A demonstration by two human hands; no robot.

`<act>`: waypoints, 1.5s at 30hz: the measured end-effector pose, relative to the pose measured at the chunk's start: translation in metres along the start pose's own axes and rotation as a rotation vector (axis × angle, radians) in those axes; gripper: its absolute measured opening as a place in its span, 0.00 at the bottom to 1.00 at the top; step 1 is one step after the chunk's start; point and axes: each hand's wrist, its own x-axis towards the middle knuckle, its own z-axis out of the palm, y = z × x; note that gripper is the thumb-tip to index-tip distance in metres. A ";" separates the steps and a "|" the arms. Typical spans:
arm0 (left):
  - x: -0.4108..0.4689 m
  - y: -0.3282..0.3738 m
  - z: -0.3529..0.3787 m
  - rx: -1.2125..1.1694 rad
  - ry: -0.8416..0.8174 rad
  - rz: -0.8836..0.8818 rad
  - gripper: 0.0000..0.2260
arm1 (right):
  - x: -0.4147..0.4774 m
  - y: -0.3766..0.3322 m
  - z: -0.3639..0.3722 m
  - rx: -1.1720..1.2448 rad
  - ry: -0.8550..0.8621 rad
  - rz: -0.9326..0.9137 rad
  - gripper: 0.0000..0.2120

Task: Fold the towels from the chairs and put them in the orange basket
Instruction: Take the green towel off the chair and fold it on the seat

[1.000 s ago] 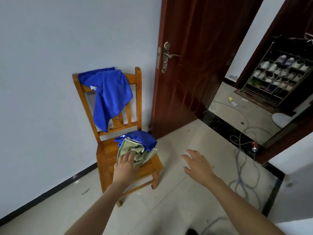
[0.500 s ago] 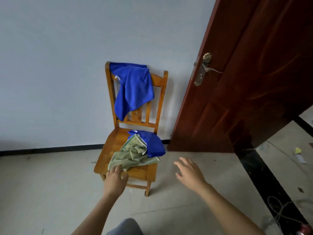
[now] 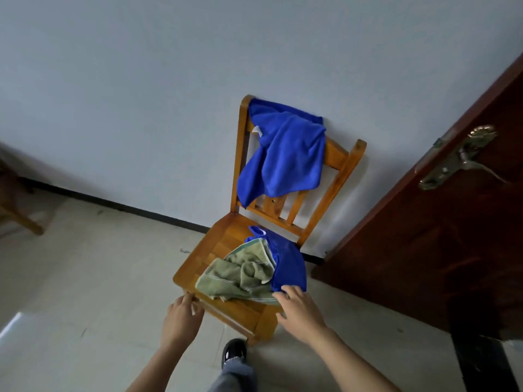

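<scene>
- Orange-brown wood: a chair right in front of both hands, backrest against a pale wall.
- At the seat's front edge, the left hand, fingertips touching the wood near the left front corner, fingers loosely bent, gripping nothing.
- Over the seat's right front corner, the right hand, fingers spread and fairly straight, tips resting on cloth where the blue towel meets the green towel; nothing pinched, as far as can be seen.
- Crumpled on the seat, between and just beyond the two hands: the green towel, one hem reaching toward the front edge.
- Bunched just beyond the right fingertips: the blue towel, touching the green one's right side.
- Draped over the backrest, well beyond both hands: a second blue towel, white tag showing at its left fold.
- To the right of the right hand, a dark red-brown door with a brass-coloured handle high up.
- Between the two forearms, a black shoe on pale floor tiles.
- Far left of the left hand, a blurred wooden furniture leg.
</scene>
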 end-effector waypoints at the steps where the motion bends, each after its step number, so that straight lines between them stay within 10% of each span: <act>1: 0.007 0.006 0.002 -0.009 -0.012 -0.006 0.19 | 0.009 0.005 -0.003 -0.010 -0.022 -0.011 0.22; 21: 0.178 0.079 0.082 -0.093 -0.144 -0.092 0.12 | 0.262 0.081 0.022 0.340 -0.101 0.240 0.15; 27: 0.263 0.128 0.157 0.020 -0.188 0.123 0.25 | 0.312 0.119 0.067 0.404 -0.096 0.189 0.17; 31: 0.287 0.137 0.180 0.273 -0.122 0.209 0.13 | 0.312 0.131 0.080 0.445 -0.031 0.154 0.15; 45: 0.174 0.130 0.011 -0.022 0.258 0.409 0.07 | 0.248 0.042 -0.010 0.559 -0.233 -0.156 0.21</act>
